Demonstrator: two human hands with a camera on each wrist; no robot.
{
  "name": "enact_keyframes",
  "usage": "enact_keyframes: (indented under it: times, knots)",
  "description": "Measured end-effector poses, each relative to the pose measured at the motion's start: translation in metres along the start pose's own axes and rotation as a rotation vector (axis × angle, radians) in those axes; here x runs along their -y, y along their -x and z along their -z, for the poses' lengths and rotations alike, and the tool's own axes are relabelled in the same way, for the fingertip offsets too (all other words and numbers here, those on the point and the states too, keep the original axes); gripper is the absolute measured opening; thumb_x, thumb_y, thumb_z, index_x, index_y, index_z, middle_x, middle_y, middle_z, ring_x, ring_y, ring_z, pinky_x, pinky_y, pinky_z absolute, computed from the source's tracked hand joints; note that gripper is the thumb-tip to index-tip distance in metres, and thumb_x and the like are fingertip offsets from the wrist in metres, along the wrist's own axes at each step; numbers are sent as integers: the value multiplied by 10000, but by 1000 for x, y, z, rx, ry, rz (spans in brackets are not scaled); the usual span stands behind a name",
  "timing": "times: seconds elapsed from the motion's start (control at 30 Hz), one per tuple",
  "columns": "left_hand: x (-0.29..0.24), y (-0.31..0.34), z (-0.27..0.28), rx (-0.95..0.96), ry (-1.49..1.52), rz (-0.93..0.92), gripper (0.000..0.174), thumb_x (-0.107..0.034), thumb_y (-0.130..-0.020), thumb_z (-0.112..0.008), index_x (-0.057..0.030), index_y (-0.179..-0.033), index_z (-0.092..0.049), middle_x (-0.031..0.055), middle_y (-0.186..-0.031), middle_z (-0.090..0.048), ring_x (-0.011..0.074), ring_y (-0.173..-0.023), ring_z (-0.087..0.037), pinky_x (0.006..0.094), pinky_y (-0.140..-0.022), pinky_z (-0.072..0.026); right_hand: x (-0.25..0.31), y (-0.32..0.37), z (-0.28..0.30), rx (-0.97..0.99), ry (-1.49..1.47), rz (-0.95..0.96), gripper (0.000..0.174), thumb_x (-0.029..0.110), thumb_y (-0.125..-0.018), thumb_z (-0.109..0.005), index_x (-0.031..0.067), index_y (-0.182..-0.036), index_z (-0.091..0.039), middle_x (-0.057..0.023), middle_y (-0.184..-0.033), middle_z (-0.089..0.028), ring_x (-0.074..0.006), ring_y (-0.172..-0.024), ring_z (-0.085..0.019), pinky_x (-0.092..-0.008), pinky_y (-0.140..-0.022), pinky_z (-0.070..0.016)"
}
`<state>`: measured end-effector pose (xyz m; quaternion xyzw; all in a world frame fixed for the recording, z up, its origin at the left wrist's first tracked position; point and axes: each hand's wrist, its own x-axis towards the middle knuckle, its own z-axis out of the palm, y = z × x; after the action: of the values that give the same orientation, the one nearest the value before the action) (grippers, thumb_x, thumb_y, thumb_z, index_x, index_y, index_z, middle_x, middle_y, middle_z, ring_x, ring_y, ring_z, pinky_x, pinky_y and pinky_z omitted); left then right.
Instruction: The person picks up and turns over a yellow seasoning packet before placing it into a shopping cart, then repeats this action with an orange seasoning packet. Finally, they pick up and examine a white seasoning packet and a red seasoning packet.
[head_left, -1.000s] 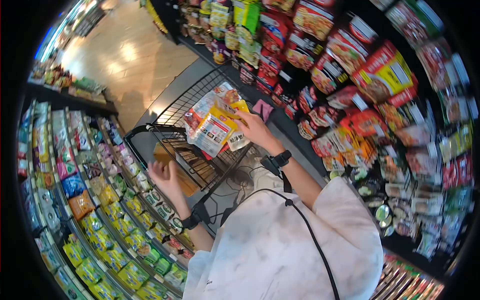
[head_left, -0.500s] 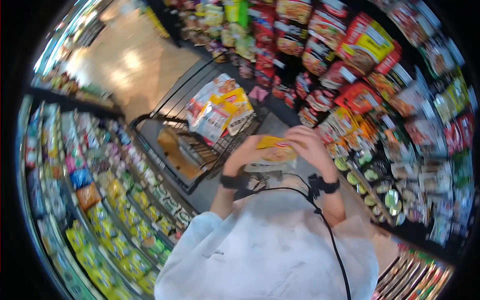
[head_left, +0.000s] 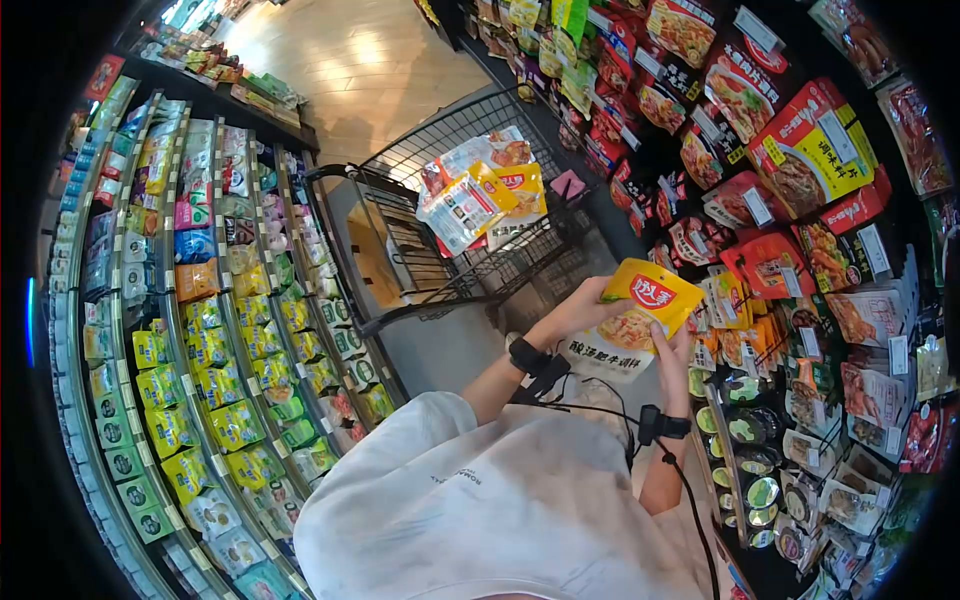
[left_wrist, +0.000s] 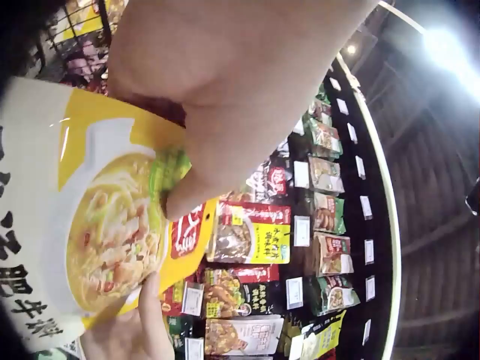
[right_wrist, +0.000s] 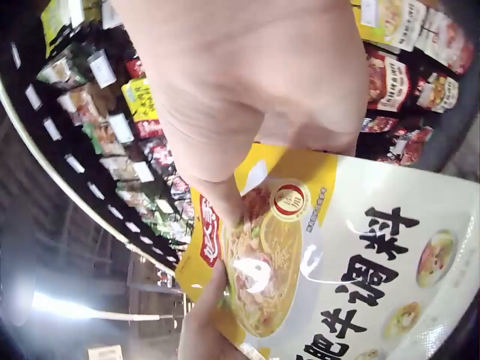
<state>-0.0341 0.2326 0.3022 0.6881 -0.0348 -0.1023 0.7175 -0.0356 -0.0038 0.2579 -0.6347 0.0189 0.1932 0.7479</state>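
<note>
A yellow-and-white seasoning packet (head_left: 636, 318), with a picture of a noodle-like dish and large dark characters, is held up between both hands in front of the body. The left hand (head_left: 582, 310) grips its left edge, thumb on the printed front. On the opposite edge, the right hand (head_left: 674, 362) pinches it with the thumb over the front. In the left wrist view the left thumb (left_wrist: 196, 191) presses near the red logo, and the right thumb (left_wrist: 152, 311) shows below. The right wrist view shows the packet's front (right_wrist: 337, 255) close up; fingers behind it are mostly hidden.
A black wire shopping cart (head_left: 400, 292) stands ahead, with several similar packets (head_left: 482, 200) in its basket and a cardboard box (head_left: 372, 255) low on its left side. Shelves of packaged goods (head_left: 215, 400) line the left; hanging food packets (head_left: 815, 150) fill the right-hand rack.
The right hand has moved from the cart back toward the body, and the left hand has come over from the left to join it. Both now hold the packet, raised further right with its front showing.
</note>
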Motion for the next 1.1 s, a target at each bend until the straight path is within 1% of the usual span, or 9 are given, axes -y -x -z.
enact_keyframes:
  times: [0.17,0.3,0.4,0.53,0.6,0.73,0.83,0.93,1.1]
  knots:
    - [57,-38,-54,-100,190,268,380,-116,-929,-698,20,-1267,-587,64,-1082,-702,117,-980,-635,295,-862,-532,-26,8,38,-178,-92,-62,381,189,-1020,-589,21,-1355,-518,-46,-1258,-622,-125,-1143,-573,-284,-984,-439]
    - [113,-60,-93,-1,318,349,456,-110,-904,-701,33,-1302,-532,124,-1045,-714,164,-956,-677,327,-852,-560,-93,8,100,-393,-53,-231,334,197,-1003,-609,23,-1286,-577,-50,-1228,-648,-121,-1078,-606,-283,-936,-468]
    - [168,-71,-112,192,239,585,426,-106,-901,-688,49,-1272,-548,129,-1014,-718,175,-884,-698,330,-791,-573,-138,4,135,-559,-193,-277,355,194,-984,-637,21,-1286,-567,-49,-1199,-654,-121,-1044,-610,-285,-916,-472]
    - [252,-91,-147,166,199,377,374,-144,-877,-706,54,-1168,-582,138,-974,-730,209,-840,-719,346,-736,-572,-176,-12,173,-656,-307,-287,355,157,-974,-640,27,-1297,-572,-57,-1238,-652,-144,-1103,-608,-307,-974,-458]
    - [286,-106,-155,143,-5,397,365,-157,-871,-711,53,-1142,-586,168,-956,-729,226,-848,-725,357,-736,-571,-186,-23,185,-669,-272,-272,396,165,-970,-649,28,-1327,-543,-58,-1252,-644,-148,-1114,-603,-314,-987,-451]
    - [299,-133,-166,69,-144,389,368,-198,-868,-720,55,-1105,-596,232,-933,-717,262,-843,-734,375,-716,-568,-198,-44,200,-737,-253,-216,434,194,-964,-672,34,-1340,-524,-55,-1260,-635,-157,-1136,-592,-324,-997,-445]
    - [313,-152,-174,132,-323,348,385,-160,-896,-702,91,-1154,-567,177,-951,-722,188,-867,-714,340,-719,-568,-214,-61,220,-758,-250,-248,450,223,-972,-674,27,-1342,-509,-80,-1300,-606,-162,-1175,-565,-324,-1016,-433]
    - [322,-165,-186,68,-190,336,361,-216,-893,-700,74,-1079,-594,263,-923,-711,310,-832,-737,387,-693,-562,-217,-76,231,-800,-247,-174,440,212,-978,-666,28,-1344,-506,-74,-1303,-603,-149,-1173,-563,-319,-1012,-434]
    - [336,-185,-200,21,-170,274,293,-168,-889,-674,42,-1077,-594,253,-907,-712,364,-855,-725,430,-716,-552,-216,-88,241,-863,-229,-48,431,218,-972,-677,36,-1329,-518,-59,-1295,-604,-133,-1168,-559,-312,-1011,-427]
